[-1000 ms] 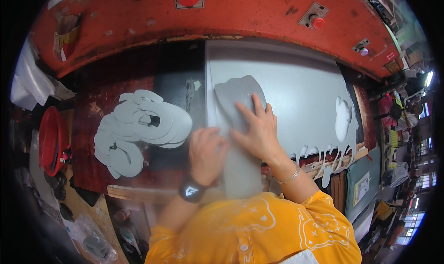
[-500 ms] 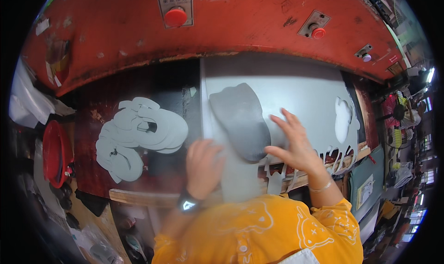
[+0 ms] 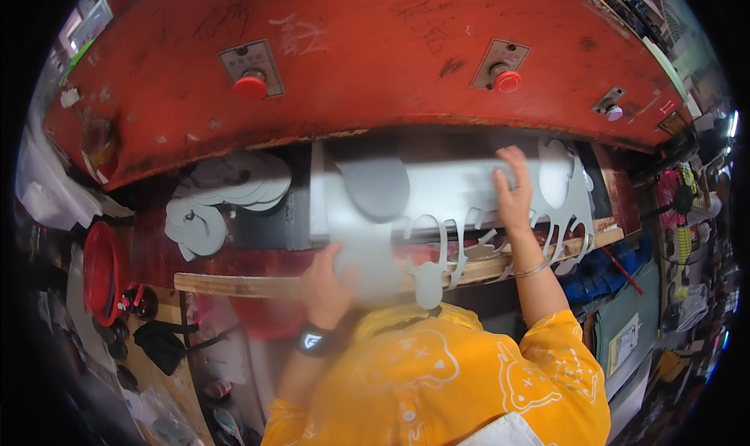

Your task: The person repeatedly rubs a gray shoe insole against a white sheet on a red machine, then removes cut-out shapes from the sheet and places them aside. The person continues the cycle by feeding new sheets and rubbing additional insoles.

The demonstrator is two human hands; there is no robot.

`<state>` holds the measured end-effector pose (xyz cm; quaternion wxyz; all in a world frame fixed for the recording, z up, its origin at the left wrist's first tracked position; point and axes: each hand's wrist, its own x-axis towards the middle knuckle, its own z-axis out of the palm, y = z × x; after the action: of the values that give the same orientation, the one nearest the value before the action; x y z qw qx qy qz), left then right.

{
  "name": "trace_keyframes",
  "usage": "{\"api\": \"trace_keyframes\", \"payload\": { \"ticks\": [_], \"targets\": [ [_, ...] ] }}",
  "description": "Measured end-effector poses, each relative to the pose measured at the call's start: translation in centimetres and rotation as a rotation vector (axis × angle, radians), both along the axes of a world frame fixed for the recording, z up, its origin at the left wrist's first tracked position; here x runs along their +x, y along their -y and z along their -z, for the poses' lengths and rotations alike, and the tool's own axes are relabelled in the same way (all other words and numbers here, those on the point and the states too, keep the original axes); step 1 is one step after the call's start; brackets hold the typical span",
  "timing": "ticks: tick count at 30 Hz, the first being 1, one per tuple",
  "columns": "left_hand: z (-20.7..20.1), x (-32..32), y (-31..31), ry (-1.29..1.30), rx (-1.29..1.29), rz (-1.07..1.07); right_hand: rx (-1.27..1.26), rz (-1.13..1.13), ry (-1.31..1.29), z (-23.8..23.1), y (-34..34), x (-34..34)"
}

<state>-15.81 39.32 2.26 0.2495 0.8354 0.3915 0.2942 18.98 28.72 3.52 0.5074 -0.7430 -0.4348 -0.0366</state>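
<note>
A pale grey-white sheet (image 3: 453,188) lies on the table under the red machine, its front edge cut into ragged strips and loops. On it, left of its middle, is a darker grey sole-shaped form (image 3: 379,187); whether it is a plate or a hole I cannot tell. My right hand (image 3: 514,192) rests on the sheet, fingers stretched out and apart. At the front left, my left hand (image 3: 324,286) is beside the part of the sheet hanging toward me, its fingers smeared by motion. Several overlapping cut pale pieces (image 3: 238,182) lie in a heap at the left.
A red machine front (image 3: 375,71) with two red push buttons spans the far side. A wooden strip (image 3: 234,286) edges the table near me. At the left are a red bowl-like container (image 3: 101,266) and white plastic wrapping (image 3: 58,184).
The sheet has shifted toward me, with its ragged edge lower over the wooden strip. My right hand has moved farther out over it. The view has tilted up, showing more of the machine.
</note>
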Motion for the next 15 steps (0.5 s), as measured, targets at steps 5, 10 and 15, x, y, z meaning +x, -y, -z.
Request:
{"api": "trace_keyframes", "payload": {
  "ticks": [5, 10, 15],
  "targets": [
    [0.8, 2.5, -3.4, 0.057, 0.083, -0.001, 0.310, 0.585, 0.507, -5.3, 2.0, 13.4],
    [1.3, 4.6, -6.7, 0.048, 0.138, -0.026, 0.387, 0.840, 0.352, -10.8, 1.1, 24.5],
    [0.6, 6.7, -9.2, 0.117, 0.187, -0.048, 0.565, 0.516, 0.081, -9.7, 1.6, 26.2]
  ]
}}
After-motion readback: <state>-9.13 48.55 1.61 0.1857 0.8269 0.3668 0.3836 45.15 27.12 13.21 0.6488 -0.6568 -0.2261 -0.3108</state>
